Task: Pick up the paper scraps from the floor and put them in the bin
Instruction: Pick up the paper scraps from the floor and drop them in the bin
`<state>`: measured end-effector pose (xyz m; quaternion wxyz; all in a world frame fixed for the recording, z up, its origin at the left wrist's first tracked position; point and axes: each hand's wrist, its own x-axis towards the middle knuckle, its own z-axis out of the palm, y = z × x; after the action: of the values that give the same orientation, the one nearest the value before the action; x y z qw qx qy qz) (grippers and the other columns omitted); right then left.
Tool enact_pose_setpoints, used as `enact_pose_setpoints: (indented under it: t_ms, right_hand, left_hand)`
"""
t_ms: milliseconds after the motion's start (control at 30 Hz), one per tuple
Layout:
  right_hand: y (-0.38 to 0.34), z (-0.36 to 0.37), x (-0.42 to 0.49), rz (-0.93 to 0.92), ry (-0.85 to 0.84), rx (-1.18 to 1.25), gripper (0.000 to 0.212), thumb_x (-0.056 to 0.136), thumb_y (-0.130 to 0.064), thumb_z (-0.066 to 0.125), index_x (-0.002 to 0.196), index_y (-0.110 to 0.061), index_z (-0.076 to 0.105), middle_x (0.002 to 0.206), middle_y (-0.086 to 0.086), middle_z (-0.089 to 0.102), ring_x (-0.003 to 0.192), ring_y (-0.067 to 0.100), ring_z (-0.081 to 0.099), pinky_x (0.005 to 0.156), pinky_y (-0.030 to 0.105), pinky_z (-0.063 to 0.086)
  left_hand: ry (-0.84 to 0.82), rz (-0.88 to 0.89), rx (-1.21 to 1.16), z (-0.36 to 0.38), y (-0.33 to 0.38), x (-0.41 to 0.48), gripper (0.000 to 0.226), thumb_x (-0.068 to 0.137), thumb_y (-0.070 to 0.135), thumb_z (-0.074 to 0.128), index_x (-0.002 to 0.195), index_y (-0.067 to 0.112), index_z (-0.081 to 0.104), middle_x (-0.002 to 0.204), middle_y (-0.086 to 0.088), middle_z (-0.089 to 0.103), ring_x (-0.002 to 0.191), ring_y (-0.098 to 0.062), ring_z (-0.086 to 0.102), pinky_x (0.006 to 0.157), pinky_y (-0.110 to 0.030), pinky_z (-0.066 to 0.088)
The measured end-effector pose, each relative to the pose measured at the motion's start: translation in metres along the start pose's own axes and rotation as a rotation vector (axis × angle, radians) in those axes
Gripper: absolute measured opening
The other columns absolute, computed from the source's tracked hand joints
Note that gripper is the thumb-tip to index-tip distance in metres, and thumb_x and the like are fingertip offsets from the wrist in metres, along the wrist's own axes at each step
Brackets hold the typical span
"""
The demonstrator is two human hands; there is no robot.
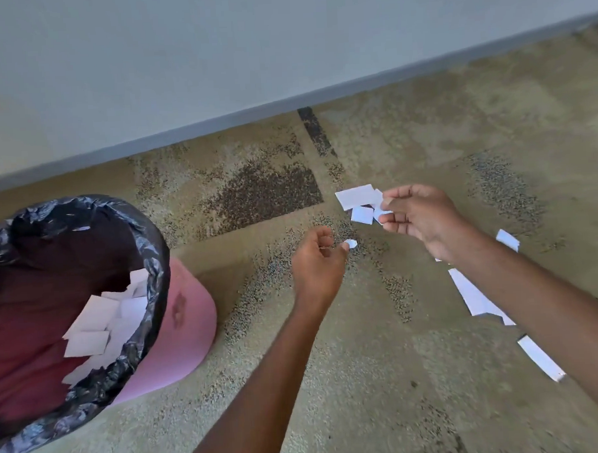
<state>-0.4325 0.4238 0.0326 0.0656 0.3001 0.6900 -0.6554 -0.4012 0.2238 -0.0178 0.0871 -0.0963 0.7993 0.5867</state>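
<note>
A pink bin (189, 334) lined with a black bag (144, 240) stands at the left, with several white paper scraps (99, 324) inside. My right hand (424, 217) is above the carpet at centre right, pinching a small bunch of white scraps (358, 198) between thumb and fingers. My left hand (318, 263) is just below and left of it, holding one tiny white scrap (351, 243) at its fingertips. More scraps lie on the carpet at the right: a long piece (472, 294), a strip (541, 358) and a small piece (508, 239), partly hidden by my right forearm.
Beige carpet (365, 360) with dark speckled patches covers the floor. A pale wall (249, 57) with a grey skirting board (251, 113) runs diagonally across the back.
</note>
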Motion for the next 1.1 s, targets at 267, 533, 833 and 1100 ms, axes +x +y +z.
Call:
enact_pose_setpoints:
  t_ms: [267,533,833,1100]
  right_hand:
    - [0.041,-0.043,0.033,0.033,0.106,-0.115,0.016,0.096,0.003,0.068,0.107,-0.008,0.069,0.102,0.014,0.072,0.075,0.021,0.07,0.079,0.038,0.066]
    - [0.058,-0.02,0.069,-0.119,0.085,-0.542,0.023,0.094,-0.015,0.075,0.116,-0.019,0.071,0.112,0.0,0.074,0.095,0.019,0.069,0.077,0.031,0.055]
    - [0.071,-0.014,0.113,-0.066,0.111,-0.757,0.074,0.081,-0.048,0.083,0.135,-0.008,0.052,0.133,0.01,0.055,0.112,0.03,0.062,0.089,0.044,0.057]
    - [0.072,-0.004,0.129,-0.072,0.132,-0.843,0.051,0.087,-0.042,0.082,0.119,-0.019,0.05,0.126,0.004,0.041,0.099,0.026,0.054,0.076,0.037,0.046]
  left_hand:
    - [-0.141,0.161,0.556,0.06,-0.048,0.045,0.062,0.087,0.04,0.084,0.143,0.032,0.059,0.133,-0.004,0.054,0.122,-0.025,0.057,0.093,-0.045,0.057]
    - [-0.064,0.281,0.545,0.066,-0.064,0.062,0.009,0.099,0.025,0.072,0.105,0.019,0.075,0.117,-0.002,0.061,0.102,-0.024,0.063,0.075,-0.039,0.057]
    - [-0.039,0.13,0.236,0.071,-0.042,0.089,0.043,0.092,-0.013,0.047,0.123,0.014,0.057,0.098,-0.006,0.064,0.082,-0.018,0.057,0.068,-0.036,0.049]
    - [-0.092,0.132,0.545,0.105,-0.023,0.114,0.062,0.102,0.039,0.068,0.155,0.025,0.039,0.144,-0.016,0.043,0.103,-0.036,0.065,0.079,-0.043,0.051]
